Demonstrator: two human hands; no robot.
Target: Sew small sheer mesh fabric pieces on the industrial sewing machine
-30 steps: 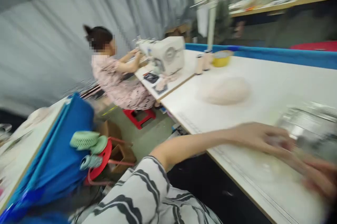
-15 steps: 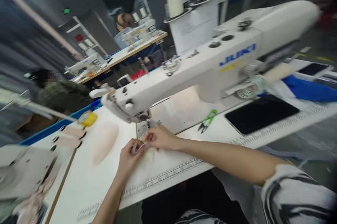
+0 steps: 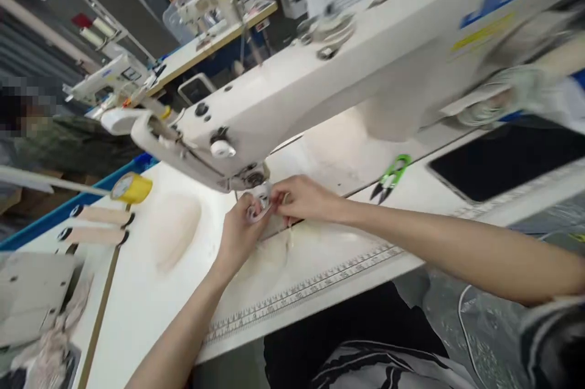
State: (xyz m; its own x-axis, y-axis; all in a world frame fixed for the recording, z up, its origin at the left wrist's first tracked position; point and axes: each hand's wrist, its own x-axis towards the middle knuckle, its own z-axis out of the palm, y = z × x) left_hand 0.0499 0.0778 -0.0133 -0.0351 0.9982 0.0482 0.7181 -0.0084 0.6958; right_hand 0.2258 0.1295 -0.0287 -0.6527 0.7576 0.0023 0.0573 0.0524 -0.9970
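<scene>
My left hand [image 3: 238, 231] and my right hand [image 3: 305, 198] meet just in front of the needle end of a white sewing machine [image 3: 292, 102]. Both are closed, fingertips pinching a small pale curled strip [image 3: 258, 216] between them. Its exact kind is blurred and partly hidden by the fingers. Below the hands a sheer pale piece of fabric [image 3: 273, 253] lies on the white table [image 3: 150, 310]. Green-handled thread snips [image 3: 392, 178] rest to the right of my right hand.
A pale moulded cup [image 3: 176, 230] lies left of the machine, near a yellow tape roll [image 3: 132, 188] and two pinkish rollers [image 3: 95, 235]. A black phone [image 3: 507, 157] is at the right. A printed ruler [image 3: 311, 288] runs along the front edge. Another person [image 3: 73, 145] sits beyond.
The view has moved closer to the machine and shifted. Both hands have moved up nearer the needle area, still pinching the pale strip.
</scene>
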